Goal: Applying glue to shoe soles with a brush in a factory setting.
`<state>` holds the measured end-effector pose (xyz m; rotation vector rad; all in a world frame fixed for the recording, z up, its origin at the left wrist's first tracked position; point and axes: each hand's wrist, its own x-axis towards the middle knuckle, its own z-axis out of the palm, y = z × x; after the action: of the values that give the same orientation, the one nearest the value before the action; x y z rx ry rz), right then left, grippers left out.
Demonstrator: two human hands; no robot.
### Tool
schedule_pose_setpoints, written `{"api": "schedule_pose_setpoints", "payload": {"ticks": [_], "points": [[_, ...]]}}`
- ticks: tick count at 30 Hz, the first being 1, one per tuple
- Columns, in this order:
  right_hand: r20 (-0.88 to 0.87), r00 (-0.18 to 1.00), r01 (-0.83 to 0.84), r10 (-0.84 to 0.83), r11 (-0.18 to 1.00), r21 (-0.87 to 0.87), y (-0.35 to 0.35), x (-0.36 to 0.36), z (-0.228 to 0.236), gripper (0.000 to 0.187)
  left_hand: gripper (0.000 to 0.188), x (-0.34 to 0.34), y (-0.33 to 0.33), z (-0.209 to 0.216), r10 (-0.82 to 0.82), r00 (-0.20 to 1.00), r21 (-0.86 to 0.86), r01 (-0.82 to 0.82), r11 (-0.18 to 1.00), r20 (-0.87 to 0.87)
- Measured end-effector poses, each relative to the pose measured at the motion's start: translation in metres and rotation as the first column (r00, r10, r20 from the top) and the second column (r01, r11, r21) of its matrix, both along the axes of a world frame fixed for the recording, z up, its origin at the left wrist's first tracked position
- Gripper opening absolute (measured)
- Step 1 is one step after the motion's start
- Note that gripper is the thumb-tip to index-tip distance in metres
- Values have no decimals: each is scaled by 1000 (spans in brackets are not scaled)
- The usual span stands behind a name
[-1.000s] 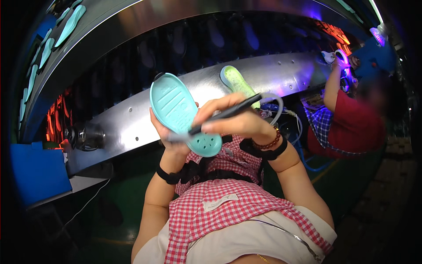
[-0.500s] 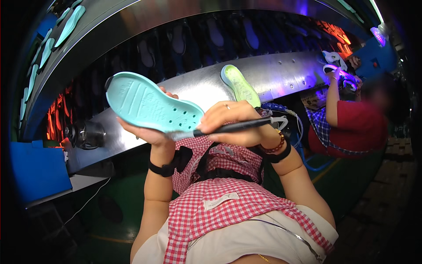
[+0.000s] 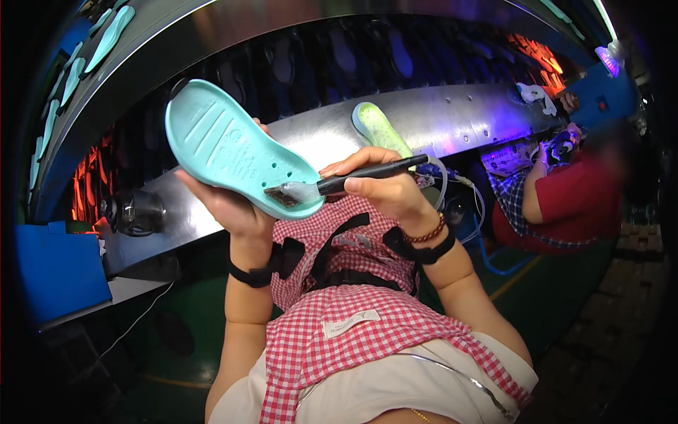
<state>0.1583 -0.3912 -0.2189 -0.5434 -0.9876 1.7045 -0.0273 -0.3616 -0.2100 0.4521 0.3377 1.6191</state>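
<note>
A turquoise shoe sole [image 3: 222, 141] rests tilted in my left hand [image 3: 229, 212], its moulded inner face turned up. The thumb lies at its near edge, and some fingers show past the far edge. My right hand [image 3: 395, 194] grips a black-handled brush [image 3: 374, 172] with a pale tube at its back end. The brush's dark bristles touch the inside of the sole at the end near me, below several small holes. Beyond my right hand, a yellow-green sole [image 3: 381, 128] with a pale blue rim lies on the metal ledge.
The metal ledge [image 3: 459, 113] runs across in front of me. Behind it hang dark rows of soles, with orange-lit heaters at both ends. More turquoise soles [image 3: 109, 39] lie at the upper left. A blue box [image 3: 63, 265] stands left; a co-worker in red [image 3: 565, 198] sits right.
The brush has moved from the sole's near edge onto its inner face. My left hand has tilted the sole more upright. The co-worker's hands have come down nearer their body.
</note>
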Motion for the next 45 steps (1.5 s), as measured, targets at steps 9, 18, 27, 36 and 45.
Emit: {"api": "schedule_pose_setpoints", "payload": {"ticks": [9,18,27,36,45], "points": [[473,877,-162,81,978,134,-7,7,37,18,55,-2,-7,-18,-461,887,114,459,881,-13],[565,821,-448,79,702,554,4,21,52,18,44,-12,-3,0,-675,691,-163,658,735,-256],[688,716,-590,114,625,511,19,33,58,19,36,-16,-2,20,-766,484,-495,584,643,-423],[620,784,-470,26,677,566,8,44,59,21,49,-41,-2,13,-757,507,-500,569,653,-412],[608,787,-356,-105,727,586,-5,42,61,17,61,-61,5,26,-801,586,-203,775,598,-123]]}}
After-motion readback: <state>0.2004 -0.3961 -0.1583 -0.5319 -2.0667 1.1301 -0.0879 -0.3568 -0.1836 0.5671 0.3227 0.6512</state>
